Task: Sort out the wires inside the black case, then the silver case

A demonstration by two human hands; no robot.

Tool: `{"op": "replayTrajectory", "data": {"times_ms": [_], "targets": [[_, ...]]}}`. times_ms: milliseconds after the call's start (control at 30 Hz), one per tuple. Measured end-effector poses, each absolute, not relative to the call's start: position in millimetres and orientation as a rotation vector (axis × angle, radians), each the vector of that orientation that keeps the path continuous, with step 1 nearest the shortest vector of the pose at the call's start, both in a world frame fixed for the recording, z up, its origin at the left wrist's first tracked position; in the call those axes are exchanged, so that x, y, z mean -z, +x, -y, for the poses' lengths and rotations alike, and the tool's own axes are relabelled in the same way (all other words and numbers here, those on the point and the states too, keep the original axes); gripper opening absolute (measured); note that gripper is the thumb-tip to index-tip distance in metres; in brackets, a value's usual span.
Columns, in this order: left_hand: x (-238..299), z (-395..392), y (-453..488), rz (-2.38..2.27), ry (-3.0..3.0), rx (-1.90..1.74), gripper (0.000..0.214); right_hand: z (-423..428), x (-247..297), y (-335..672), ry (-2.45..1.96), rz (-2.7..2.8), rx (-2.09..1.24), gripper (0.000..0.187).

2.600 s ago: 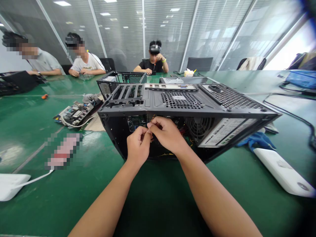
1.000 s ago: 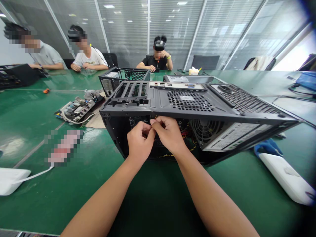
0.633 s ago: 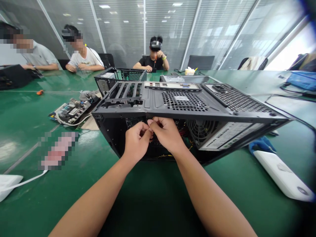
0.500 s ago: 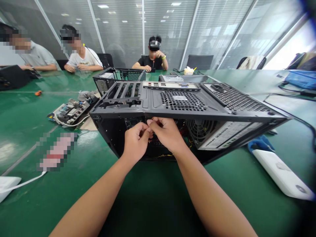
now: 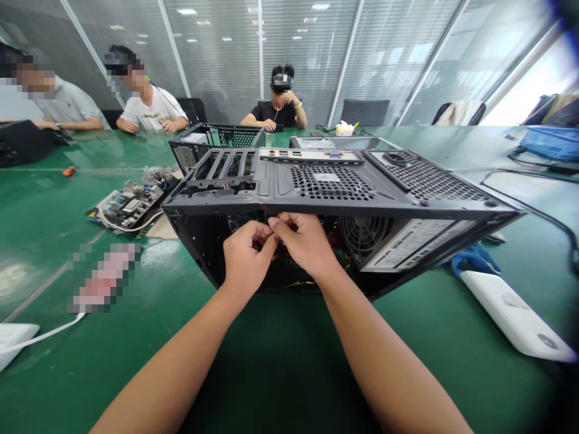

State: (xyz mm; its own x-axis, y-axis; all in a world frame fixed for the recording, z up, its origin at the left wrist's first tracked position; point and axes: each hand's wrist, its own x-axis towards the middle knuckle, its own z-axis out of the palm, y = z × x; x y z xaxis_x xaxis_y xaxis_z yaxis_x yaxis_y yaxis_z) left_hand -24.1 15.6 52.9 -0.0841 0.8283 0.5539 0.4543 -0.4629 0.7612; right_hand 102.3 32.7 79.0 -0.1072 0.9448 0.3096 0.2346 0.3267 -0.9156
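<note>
A black computer case [image 5: 275, 191] lies in front of me with its open side facing me and its rear panel up. My left hand [image 5: 248, 250] and my right hand [image 5: 304, 241] meet just inside the opening, under the case's edge. Thumbs and fingers of both are closed in a pinch close together; whatever is between them is too small or hidden to name. To the right of my hands sits the power supply [image 5: 398, 247] with its fan grille and white label. Thin coloured wires [image 5: 337, 244] run in the dark interior behind my right hand.
A loose motherboard [image 5: 131, 205] with a white cable lies left of the case. Behind stands another open case frame [image 5: 217, 137]. A white power bank [image 5: 511, 310] lies at right, near a blue cloth [image 5: 474, 259]. Several people sit across the green table [image 5: 149, 337].
Both hands stay pinched at nearly the same spot inside the case; my left hand has shifted very slightly left. The view has moved a little.
</note>
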Motion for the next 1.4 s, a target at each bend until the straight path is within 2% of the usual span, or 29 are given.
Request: {"op": "replayTrajectory", "data": {"times_ms": [267, 567, 733, 1000, 1400], "targets": [[-57.7, -17.1, -22.8, -1.418, 1.866, -1.488, 0.017, -33.8, -78.5, 102.6, -1.086, 1.610, -0.845, 0.026], [-60.9, -20.1, -25.4, -1.370, 1.833, -1.389, 0.015, -33.6, -79.5, 104.5, -1.046, 1.589, -0.894, 0.022], [-64.7, -19.3, -24.8, -1.364, 1.819, -1.389, 0.010, -33.3, -80.7, 103.5, -1.061, 1.574, -0.844, 0.026], [-68.2, -18.3, -25.6, -1.348, 1.813, -1.377, 0.015, -33.8, -78.3, 103.4, -1.038, 1.585, -0.858, 0.028], [-71.1, -18.5, -27.4, -1.369, 1.903, -1.323, 0.016, -34.1, -77.4, 102.2, -1.014, 1.530, -0.898, 0.017]]}}
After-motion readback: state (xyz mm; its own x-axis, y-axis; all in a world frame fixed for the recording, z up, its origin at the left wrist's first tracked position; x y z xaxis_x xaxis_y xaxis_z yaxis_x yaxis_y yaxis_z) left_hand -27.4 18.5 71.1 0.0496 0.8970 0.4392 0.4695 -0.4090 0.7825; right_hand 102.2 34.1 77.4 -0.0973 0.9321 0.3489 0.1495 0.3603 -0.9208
